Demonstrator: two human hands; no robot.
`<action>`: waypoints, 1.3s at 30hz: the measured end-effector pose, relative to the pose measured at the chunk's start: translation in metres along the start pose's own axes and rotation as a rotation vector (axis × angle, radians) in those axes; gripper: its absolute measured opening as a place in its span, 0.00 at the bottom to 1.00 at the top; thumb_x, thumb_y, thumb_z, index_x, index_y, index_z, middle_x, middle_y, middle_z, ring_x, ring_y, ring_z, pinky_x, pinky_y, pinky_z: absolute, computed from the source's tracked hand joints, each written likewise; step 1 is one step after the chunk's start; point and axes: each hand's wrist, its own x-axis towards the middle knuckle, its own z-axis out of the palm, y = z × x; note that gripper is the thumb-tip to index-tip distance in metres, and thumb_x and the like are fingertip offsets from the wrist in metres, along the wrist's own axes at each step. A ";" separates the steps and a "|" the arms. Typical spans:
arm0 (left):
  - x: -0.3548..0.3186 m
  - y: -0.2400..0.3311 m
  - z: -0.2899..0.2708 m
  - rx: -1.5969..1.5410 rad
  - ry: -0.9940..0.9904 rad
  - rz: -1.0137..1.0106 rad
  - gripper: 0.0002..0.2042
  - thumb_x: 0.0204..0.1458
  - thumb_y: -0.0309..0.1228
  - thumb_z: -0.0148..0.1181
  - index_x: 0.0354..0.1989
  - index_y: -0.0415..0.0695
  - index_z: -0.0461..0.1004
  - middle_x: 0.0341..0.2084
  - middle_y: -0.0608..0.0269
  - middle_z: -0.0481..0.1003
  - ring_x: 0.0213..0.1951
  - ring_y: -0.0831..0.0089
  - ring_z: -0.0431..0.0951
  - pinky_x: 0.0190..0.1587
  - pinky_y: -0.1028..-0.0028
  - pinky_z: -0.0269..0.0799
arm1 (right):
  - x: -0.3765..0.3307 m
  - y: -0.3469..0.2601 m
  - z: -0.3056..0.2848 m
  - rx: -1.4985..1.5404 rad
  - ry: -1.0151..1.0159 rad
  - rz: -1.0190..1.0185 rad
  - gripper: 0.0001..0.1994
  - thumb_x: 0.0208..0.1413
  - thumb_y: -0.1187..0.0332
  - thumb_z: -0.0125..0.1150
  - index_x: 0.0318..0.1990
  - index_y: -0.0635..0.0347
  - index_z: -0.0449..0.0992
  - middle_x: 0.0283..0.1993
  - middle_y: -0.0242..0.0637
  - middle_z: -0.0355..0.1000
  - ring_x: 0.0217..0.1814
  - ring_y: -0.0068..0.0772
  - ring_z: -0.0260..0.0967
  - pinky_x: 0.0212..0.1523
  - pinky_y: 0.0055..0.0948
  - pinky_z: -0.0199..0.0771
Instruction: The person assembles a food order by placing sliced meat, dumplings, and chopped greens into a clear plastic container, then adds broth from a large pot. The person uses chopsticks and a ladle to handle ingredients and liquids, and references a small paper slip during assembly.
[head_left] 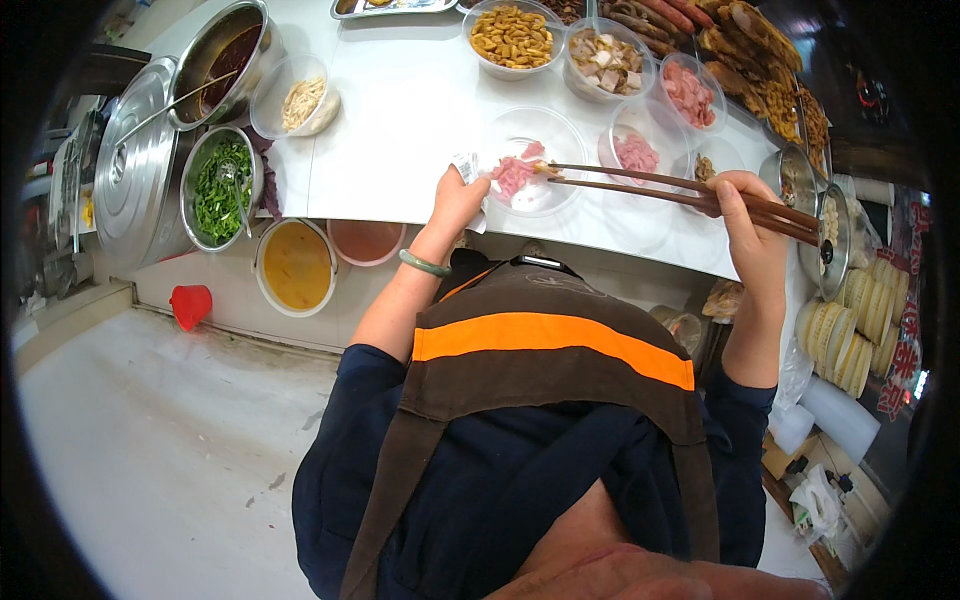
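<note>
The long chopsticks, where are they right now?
In the head view, the chopsticks are right of centre, held in the right hand, their tips by the pink food near the left hand.

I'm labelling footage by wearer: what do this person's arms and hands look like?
Dark navy sleeves end near the elbows. The left hand and right hand are ungloved; a smooth green bangle circles the left wrist, and none shows on the right.

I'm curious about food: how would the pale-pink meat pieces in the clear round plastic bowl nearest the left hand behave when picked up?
The pale-pink meat pieces look floppy, lying bent together; probably light, being small; and likely to separate, being loosely heaped.
</note>
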 end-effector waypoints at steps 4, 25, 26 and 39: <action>-0.001 0.001 0.000 -0.023 -0.004 0.012 0.28 0.42 0.25 0.52 0.56 0.31 0.62 0.33 0.57 0.74 0.31 0.75 0.73 0.33 0.77 0.69 | -0.001 0.000 -0.007 -0.023 0.031 -0.024 0.08 0.58 0.70 0.53 0.34 0.67 0.73 0.29 0.32 0.71 0.31 0.19 0.66 0.35 0.19 0.67; -0.009 0.006 0.004 -0.095 0.005 0.006 0.18 0.47 0.30 0.58 0.46 0.33 0.69 0.37 0.56 0.76 0.38 0.71 0.75 0.40 0.73 0.70 | -0.027 0.130 -0.096 0.910 0.304 0.310 0.11 0.61 0.63 0.50 0.37 0.61 0.72 0.31 0.42 0.75 0.29 0.33 0.74 0.30 0.27 0.78; -0.008 0.006 0.004 -0.109 -0.006 0.020 0.19 0.46 0.28 0.56 0.47 0.33 0.68 0.37 0.56 0.75 0.38 0.72 0.75 0.40 0.74 0.70 | -0.032 0.140 -0.096 0.980 0.312 0.340 0.11 0.61 0.63 0.50 0.37 0.60 0.73 0.32 0.41 0.75 0.29 0.33 0.74 0.30 0.27 0.78; -0.010 0.008 0.007 -0.141 -0.016 0.014 0.18 0.46 0.25 0.55 0.48 0.33 0.68 0.38 0.58 0.74 0.38 0.74 0.74 0.40 0.75 0.69 | -0.035 0.154 -0.063 0.895 0.323 0.424 0.10 0.60 0.64 0.50 0.39 0.61 0.71 0.33 0.39 0.75 0.32 0.33 0.75 0.31 0.27 0.78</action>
